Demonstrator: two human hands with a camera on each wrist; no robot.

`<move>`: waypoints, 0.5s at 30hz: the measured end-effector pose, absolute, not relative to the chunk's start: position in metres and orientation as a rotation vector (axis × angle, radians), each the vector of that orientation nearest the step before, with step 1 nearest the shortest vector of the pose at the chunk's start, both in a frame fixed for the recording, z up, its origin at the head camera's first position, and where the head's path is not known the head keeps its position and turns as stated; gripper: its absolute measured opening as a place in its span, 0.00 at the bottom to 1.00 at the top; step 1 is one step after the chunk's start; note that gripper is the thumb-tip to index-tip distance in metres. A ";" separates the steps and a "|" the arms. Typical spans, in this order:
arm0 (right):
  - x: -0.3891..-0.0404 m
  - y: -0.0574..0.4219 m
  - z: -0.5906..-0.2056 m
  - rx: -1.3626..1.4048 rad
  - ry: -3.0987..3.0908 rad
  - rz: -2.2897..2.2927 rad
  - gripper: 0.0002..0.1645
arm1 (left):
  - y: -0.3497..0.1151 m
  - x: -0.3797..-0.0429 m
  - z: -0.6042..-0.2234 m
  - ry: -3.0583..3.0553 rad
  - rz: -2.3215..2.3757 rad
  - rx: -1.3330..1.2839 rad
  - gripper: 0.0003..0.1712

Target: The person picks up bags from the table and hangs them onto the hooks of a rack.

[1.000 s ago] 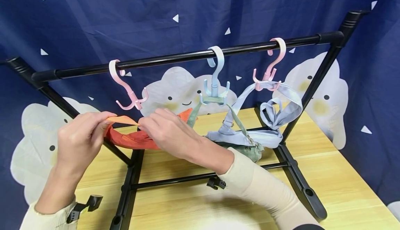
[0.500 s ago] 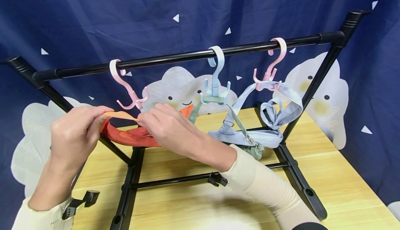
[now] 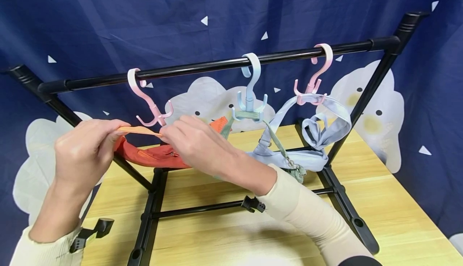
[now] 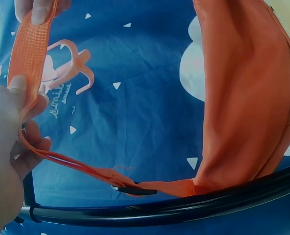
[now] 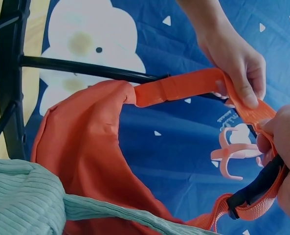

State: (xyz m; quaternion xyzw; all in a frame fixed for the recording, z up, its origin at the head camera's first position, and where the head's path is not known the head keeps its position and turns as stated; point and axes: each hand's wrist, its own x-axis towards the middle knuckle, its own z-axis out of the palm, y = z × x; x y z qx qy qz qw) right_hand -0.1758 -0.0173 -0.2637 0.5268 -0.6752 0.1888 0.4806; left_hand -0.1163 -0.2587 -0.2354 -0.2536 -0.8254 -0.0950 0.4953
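An orange bag (image 3: 153, 156) hangs from its strap (image 3: 139, 129), which both hands hold. The left hand (image 3: 82, 153) pinches one end of the raised strap stretch between thumb and fingers. The right hand (image 3: 197, 143) grips it a short way to the right. Between them the strap runs nearly level, just below the prongs of the left pink hook (image 3: 155, 115) and apart from them in the head view. A black buckle (image 5: 257, 186) sits on the strap close to the right hand in the right wrist view. The right forearm hides part of the bag.
A black rack bar (image 3: 202, 68) bears several hooks. A green corduroy bag (image 3: 297, 172) hangs by its strap from the blue hook (image 3: 249, 101). A pale blue bag (image 3: 307, 159) hangs from the right pink hook (image 3: 312, 87). Below lies a wooden tabletop (image 3: 202, 234).
Both hands have risen slightly with the strap, and the left hand has shifted a little left. The orange bag has risen with them. The hooks keep their places on the bar.
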 end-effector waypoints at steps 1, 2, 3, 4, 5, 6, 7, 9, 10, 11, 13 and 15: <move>-0.176 -0.017 -0.263 1.283 -1.646 0.453 0.10 | -0.259 -0.116 -0.235 -1.999 -0.232 -0.616 0.28; -0.176 -0.016 -0.262 1.280 -1.645 0.444 0.10 | -0.258 -0.117 -0.234 -2.000 -0.231 -0.617 0.28; -0.176 -0.016 -0.261 1.279 -1.647 0.444 0.10 | -0.258 -0.117 -0.234 -1.999 -0.232 -0.619 0.28; -0.176 -0.015 -0.260 1.280 -1.651 0.445 0.10 | -0.258 -0.117 -0.233 -1.997 -0.232 -0.620 0.28; -0.176 -0.015 -0.259 1.280 -1.655 0.446 0.10 | -0.258 -0.117 -0.233 -1.998 -0.229 -0.621 0.28; -0.176 -0.015 -0.258 1.282 -1.660 0.450 0.10 | -0.258 -0.117 -0.233 -1.999 -0.225 -0.621 0.27; -0.176 -0.014 -0.257 1.285 -1.665 0.453 0.10 | -0.258 -0.117 -0.232 -1.997 -0.221 -0.621 0.27; -0.176 -0.014 -0.256 1.290 -1.674 0.458 0.11 | -0.258 -0.118 -0.232 -1.990 -0.219 -0.617 0.27; -0.176 -0.013 -0.255 1.291 -1.677 0.455 0.11 | -0.258 -0.119 -0.231 -1.987 -0.215 -0.615 0.28; -0.176 -0.013 -0.254 1.293 -1.679 0.457 0.11 | -0.257 -0.119 -0.231 -1.985 -0.208 -0.613 0.28; -0.176 -0.012 -0.252 1.294 -1.685 0.458 0.11 | -0.257 -0.120 -0.230 -1.979 -0.197 -0.611 0.28; -0.176 -0.011 -0.251 1.295 -1.695 0.457 0.12 | -0.256 -0.120 -0.228 -1.984 -0.181 -0.610 0.28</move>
